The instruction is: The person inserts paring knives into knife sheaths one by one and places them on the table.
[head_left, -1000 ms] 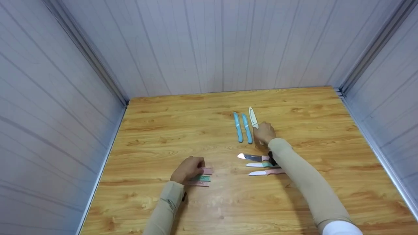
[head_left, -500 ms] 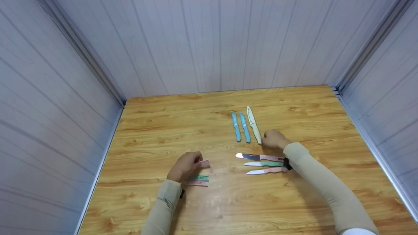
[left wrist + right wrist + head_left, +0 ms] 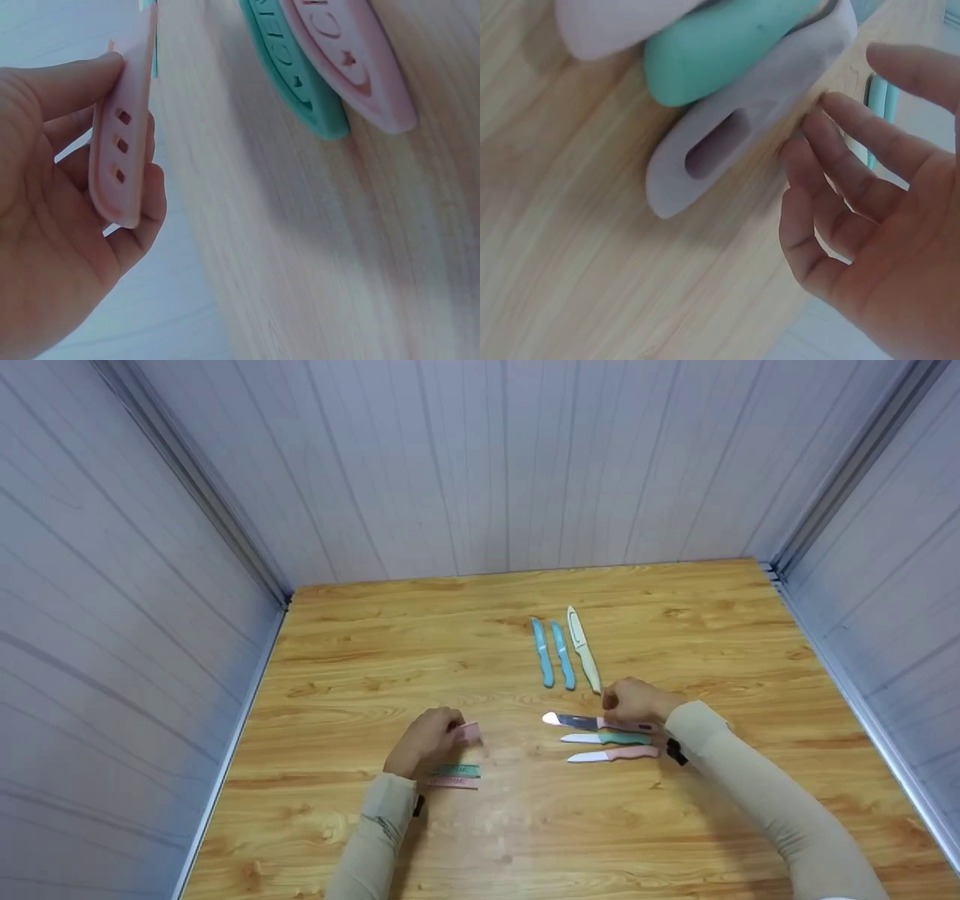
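My left hand (image 3: 431,739) pinches a pink knife sheath (image 3: 124,150) with a row of holes, held up off the table. A green knife sheath (image 3: 289,75) and another pink sheath (image 3: 349,64) lie side by side beneath that hand. Fingers loosely bent and holding nothing, my right hand (image 3: 634,701) hovers at the handle of the top pink-handled knife (image 3: 697,150), which has a slot near its end. Below that knife lie a green-handled knife (image 3: 626,738) and a second pink-handled knife (image 3: 634,751), white blades pointing left.
Farther back, two blue knives (image 3: 542,652) (image 3: 563,655) and a cream knife (image 3: 585,652) in a cream sheath lie roughly parallel, tips away. Pale panel walls (image 3: 480,472) bound the wooden table (image 3: 375,637) at the back and sides.
My right hand has let go of the cream knife and moved nearer to the pink-handled knife. My left hand has lifted the pink sheath from beside the green one.
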A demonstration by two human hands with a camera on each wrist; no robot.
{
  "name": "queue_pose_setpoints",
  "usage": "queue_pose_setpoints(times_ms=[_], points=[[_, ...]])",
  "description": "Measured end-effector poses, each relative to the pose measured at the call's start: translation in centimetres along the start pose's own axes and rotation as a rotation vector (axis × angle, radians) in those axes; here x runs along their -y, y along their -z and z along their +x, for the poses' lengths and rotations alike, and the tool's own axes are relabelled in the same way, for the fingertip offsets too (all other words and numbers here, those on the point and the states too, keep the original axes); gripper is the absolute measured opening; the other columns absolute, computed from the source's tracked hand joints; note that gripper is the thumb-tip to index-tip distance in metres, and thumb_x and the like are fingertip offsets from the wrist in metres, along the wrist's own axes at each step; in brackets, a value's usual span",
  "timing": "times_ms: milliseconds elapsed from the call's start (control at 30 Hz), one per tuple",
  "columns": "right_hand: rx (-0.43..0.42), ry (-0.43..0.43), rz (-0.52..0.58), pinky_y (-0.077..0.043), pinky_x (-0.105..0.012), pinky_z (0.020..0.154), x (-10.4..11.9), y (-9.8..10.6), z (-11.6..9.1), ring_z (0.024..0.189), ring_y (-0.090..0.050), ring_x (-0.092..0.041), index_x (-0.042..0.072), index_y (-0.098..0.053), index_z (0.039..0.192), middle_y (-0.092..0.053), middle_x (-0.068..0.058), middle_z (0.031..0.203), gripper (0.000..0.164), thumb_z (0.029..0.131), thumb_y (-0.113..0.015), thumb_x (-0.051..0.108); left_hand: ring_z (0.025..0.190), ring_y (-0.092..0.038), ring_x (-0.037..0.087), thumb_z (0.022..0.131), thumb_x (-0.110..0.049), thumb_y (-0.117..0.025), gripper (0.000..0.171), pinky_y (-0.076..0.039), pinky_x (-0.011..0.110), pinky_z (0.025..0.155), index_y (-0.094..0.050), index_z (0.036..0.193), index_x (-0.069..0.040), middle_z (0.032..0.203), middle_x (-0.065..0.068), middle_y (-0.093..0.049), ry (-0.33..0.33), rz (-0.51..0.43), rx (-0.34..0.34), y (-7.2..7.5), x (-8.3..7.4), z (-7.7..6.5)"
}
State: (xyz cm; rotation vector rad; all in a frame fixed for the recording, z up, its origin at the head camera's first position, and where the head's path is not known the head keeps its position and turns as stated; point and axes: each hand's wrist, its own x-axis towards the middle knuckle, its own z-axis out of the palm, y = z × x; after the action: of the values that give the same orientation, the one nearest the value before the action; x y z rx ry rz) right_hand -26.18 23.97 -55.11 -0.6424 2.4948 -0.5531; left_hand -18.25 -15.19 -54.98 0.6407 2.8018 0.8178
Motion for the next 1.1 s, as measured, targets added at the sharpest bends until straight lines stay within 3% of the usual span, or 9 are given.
queue_pose_setpoints(times_ms=[333, 700, 933, 1100], points=[[0.007, 0.066, -0.089, -0.05, -0.04, 0.071, -0.1, -0.7, -0.8, 0.08, -0.06, -0.019, 0.007, -0.069, 0.093, -0.064, -0.002, 0.087, 0.013, 0.086, -0.07, 0.018, 0.072, -0.055, 0.015, 0.097, -0.016, -0.054, 0.015, -0.046, 0.035, 0.066, -0.066, 0.098, -0.007, 0.087, 0.003, -0.062, 0.051, -0.027, 0.008, 0.1, -0.1, 0.2], [-0.029, 0.088, -0.118, -0.047, -0.033, 0.062, -0.2, -1.4, -0.7, 0.07, -0.053, -0.014, 0.009, -0.068, 0.087, -0.059, 0.003, 0.079, 0.005, 0.088, -0.067, 0.013, 0.079, -0.056, 0.018, 0.1, -0.018, -0.048, 0.018, -0.046, 0.038, 0.07, -0.062, 0.1, -0.007, 0.091, 0.004, -0.059, 0.052, -0.029, -0.012, 0.2, -0.3, 0.6], [-0.075, 0.086, -0.097, -0.045, -0.032, 0.059, 0.2, -1.4, -0.9, 0.067, -0.052, -0.014, 0.007, -0.064, 0.089, -0.058, 0.002, 0.076, 0.005, 0.09, -0.062, 0.012, 0.074, -0.053, 0.016, 0.101, -0.017, -0.044, 0.021, -0.044, 0.035, 0.066, -0.06, 0.106, -0.003, 0.091, 0.003, -0.056, 0.069, -0.094, 0.005, 0.5, -0.6, 1.0], [-0.086, 0.083, -0.049, -0.044, -0.032, 0.058, 0.3, -1.4, -1.0, 0.063, -0.051, -0.013, 0.009, -0.059, 0.091, -0.058, 0.001, 0.073, 0.013, 0.096, -0.058, 0.021, 0.062, -0.047, 0.014, 0.103, -0.017, -0.04, 0.022, -0.04, 0.031, 0.059, -0.056, 0.105, -0.003, 0.079, 0.001, -0.053, 0.069, -0.137, 0.013, 0.6, -0.9, 1.2]])
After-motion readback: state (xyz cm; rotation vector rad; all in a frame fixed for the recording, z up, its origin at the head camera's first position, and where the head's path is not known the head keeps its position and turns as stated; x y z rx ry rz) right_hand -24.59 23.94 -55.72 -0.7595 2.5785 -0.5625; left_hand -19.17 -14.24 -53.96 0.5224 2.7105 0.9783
